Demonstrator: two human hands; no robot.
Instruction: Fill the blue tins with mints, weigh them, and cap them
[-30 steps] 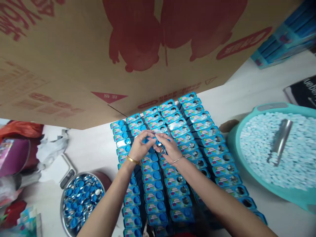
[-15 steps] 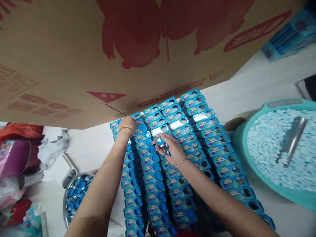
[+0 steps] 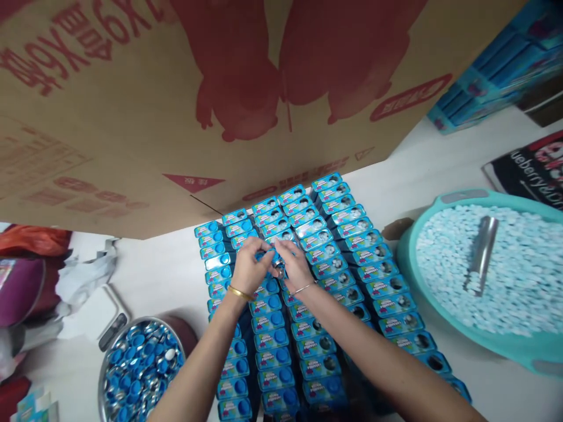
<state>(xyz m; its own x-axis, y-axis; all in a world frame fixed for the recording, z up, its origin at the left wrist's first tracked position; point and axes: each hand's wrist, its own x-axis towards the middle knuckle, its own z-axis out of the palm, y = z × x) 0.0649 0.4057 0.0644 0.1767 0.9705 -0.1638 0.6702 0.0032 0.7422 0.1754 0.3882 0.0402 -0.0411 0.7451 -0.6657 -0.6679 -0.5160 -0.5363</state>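
Observation:
Several rows of blue rectangular candy tins (image 3: 275, 337) stand upright on the white surface. The tins in the two left rows mostly have round blue caps in their holes; those farther right show open holes with white candies inside. My right hand (image 3: 295, 265) is curled around a few small silver-and-blue caps (image 3: 280, 268). Meeting it above the tins, my left hand (image 3: 250, 268) has thumb and fingertips pinched at a blue cap (image 3: 269, 256). Fingers partly hide the caps, so their exact number is unclear.
A metal bowl of loose caps (image 3: 141, 363) stands at the left, by a white scale (image 3: 94, 313). At the right, a turquoise tub (image 3: 422, 281) of pale candies holds a metal scoop (image 3: 482, 255). A large cardboard box (image 3: 145, 140) stands behind the tins.
My left hand has come back from the far end of the left rows to meet my right hand. The camera view has shifted, showing more of the bowl of caps.

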